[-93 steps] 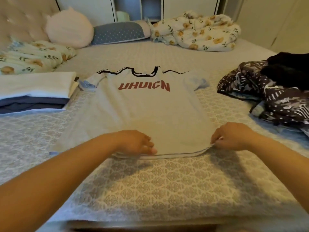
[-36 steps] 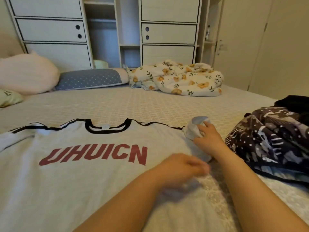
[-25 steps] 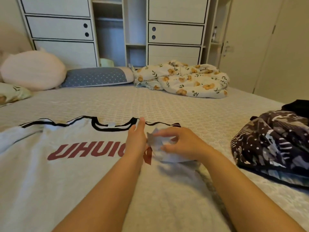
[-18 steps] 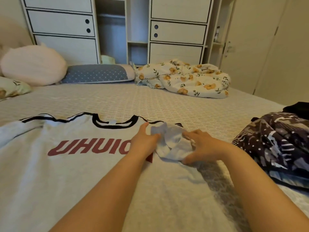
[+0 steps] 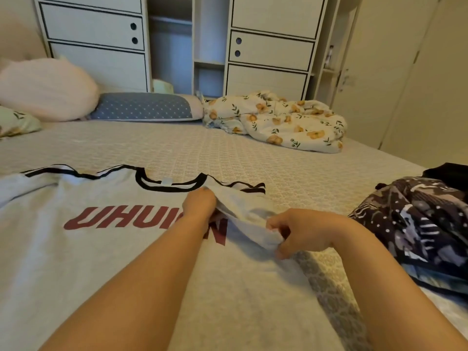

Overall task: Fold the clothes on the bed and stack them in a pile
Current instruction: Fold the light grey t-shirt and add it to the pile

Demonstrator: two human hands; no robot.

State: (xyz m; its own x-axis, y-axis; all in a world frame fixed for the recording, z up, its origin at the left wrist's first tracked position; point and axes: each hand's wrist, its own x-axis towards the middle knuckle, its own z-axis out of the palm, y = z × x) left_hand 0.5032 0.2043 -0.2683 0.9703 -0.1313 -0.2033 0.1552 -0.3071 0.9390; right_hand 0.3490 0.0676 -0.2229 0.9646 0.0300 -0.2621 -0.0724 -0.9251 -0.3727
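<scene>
A light grey T-shirt (image 5: 101,249) with black neck trim and red letters lies flat on the bed (image 5: 228,153), collar away from me. Its right sleeve is folded inward over the chest. My left hand (image 5: 200,206) presses flat on the shirt beside the fold, partly tucked under the folded cloth. My right hand (image 5: 301,231) pinches the lower edge of the folded sleeve. A heap of unfolded dark patterned clothes (image 5: 417,224) lies to the right of the shirt.
A floral blanket (image 5: 276,122) is bunched at the far side of the bed. A pink cushion (image 5: 48,89), a blue dotted pillow (image 5: 144,107) and a floral pillow (image 5: 15,122) lie at the far left. White cabinets (image 5: 268,46) stand behind the bed.
My hands left the shirt's hem and moved to its right sleeve. The right hand folded the sleeve inward over the chest. It now lies flatter, with the right hand lower on its edge.
</scene>
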